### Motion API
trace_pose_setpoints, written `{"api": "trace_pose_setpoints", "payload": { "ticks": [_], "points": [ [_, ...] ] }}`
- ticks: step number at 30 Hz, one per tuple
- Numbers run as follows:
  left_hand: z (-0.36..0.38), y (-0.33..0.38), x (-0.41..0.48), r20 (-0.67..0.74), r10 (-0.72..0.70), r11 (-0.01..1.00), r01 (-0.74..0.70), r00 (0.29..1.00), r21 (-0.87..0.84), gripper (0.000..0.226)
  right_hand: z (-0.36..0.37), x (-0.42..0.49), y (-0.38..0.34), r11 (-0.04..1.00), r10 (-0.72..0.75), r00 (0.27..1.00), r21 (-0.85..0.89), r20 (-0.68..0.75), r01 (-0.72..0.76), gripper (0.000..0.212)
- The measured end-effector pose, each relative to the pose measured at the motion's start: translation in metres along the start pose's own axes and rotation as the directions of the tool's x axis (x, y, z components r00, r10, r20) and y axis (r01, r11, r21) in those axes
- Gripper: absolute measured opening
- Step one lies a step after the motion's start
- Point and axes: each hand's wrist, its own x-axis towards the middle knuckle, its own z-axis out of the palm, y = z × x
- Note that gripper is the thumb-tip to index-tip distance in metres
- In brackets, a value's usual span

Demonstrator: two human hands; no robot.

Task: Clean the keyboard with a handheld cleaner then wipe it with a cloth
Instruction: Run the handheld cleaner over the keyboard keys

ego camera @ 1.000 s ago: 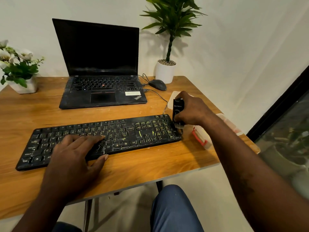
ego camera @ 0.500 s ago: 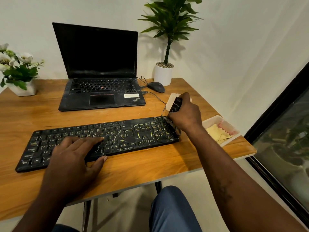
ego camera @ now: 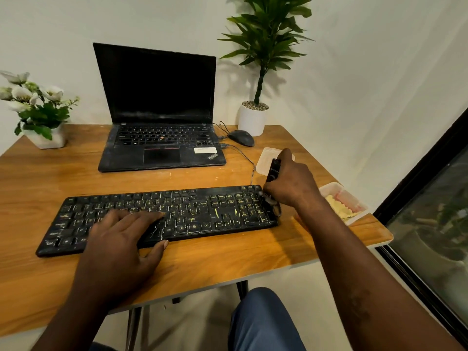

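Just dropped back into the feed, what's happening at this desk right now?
The person is on the cleaner step. The right hand grips the handheld cleaner, its lower end down at the right end of the black keyboard. The left hand lies flat on the keys left of the middle, seemingly steadying the keyboard on the desk. What looks like a yellow cloth lies in a tray beside the right forearm, not yet picked up.
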Motion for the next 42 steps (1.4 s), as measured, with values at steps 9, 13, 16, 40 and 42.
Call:
{"api": "trace_pose_setpoints", "payload": {
  "ticks": [9,13,16,40,42],
  "points": [
    [0.002,-0.003,0.001,0.019,-0.022,1.000,0.022,1.000,-0.010,0.063,-0.013,-0.048,-0.003,0.998,-0.067,0.996,0.009,-0.054,0.068,0.067],
    [0.000,-0.001,0.002,0.019,-0.031,0.999,0.031,0.999,-0.008,0.064,-0.013,-0.089,0.006,0.993,-0.075,0.993,0.083,-0.088,0.083,0.071],
    [-0.007,-0.001,0.000,-0.012,-0.026,0.998,0.026,1.000,-0.058,0.066,-0.005,-0.107,0.017,0.964,0.043,0.951,0.261,-0.308,0.041,0.072],
    [-0.028,-0.047,0.002,0.001,-0.437,0.897,0.436,0.899,0.068,0.110,0.055,-0.107,0.008,0.888,0.206,0.873,0.460,-0.442,0.024,0.076],
    [-0.027,-0.043,0.002,0.020,-0.463,0.884,0.460,0.886,0.090,0.113,0.060,-0.109,0.000,0.896,0.157,0.887,0.440,-0.434,0.056,0.077]
  ]
}}
